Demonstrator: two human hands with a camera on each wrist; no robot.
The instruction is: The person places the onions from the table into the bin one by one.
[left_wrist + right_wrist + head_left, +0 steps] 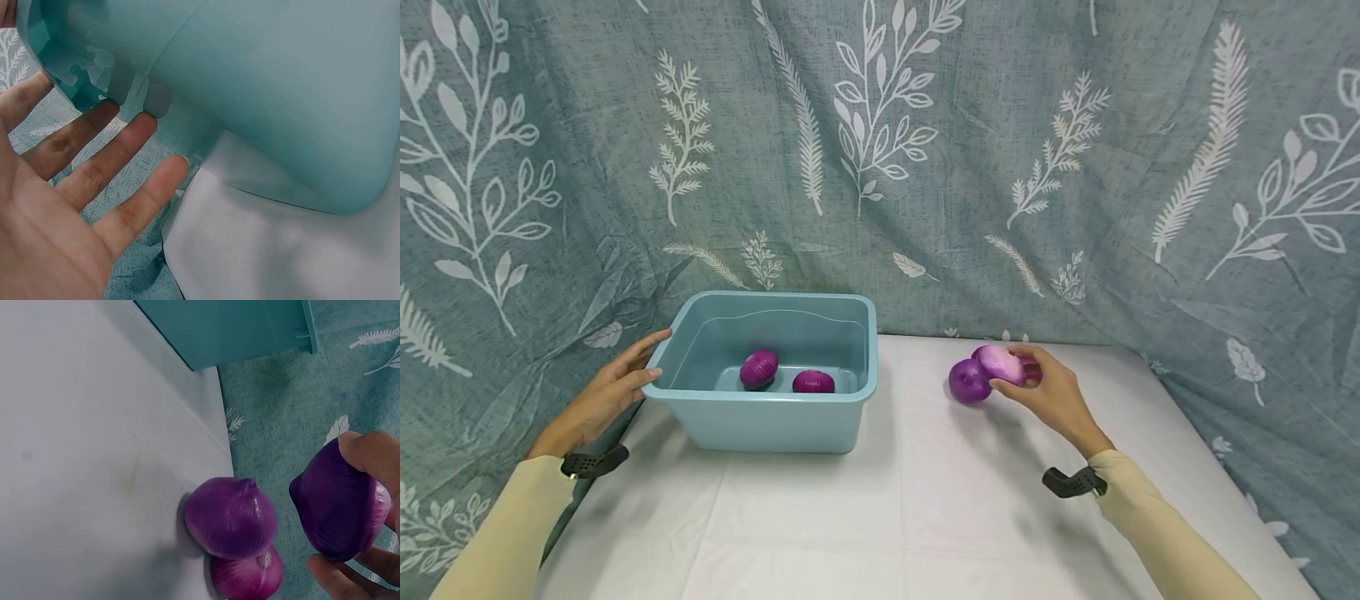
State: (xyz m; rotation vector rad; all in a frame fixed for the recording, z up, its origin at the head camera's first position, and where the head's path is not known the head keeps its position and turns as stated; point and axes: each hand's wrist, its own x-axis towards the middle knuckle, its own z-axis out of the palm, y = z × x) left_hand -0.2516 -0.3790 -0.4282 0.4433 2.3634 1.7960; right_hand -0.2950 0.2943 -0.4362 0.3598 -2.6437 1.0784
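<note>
My right hand (1052,392) pinches a purple onion (337,500) between thumb and fingers, lifted over the table; its side looks pale pink in the head view. Close beside it, a dark purple onion (230,517) and a redder onion (247,575) rest against each other on the white cloth. At the left stands a light blue plastic tub (767,422) with two purple onions in it, one tilted (759,369) and one lying low (813,382). My left hand (606,400) touches the tub's left rim, its fingers extended along the outside below the lip.
A white cloth (820,525) covers the table. Grey-green fabric with white leaf prints (970,167) hangs behind and down both sides. Black straps are on both wrists, over pale sleeves (1165,525).
</note>
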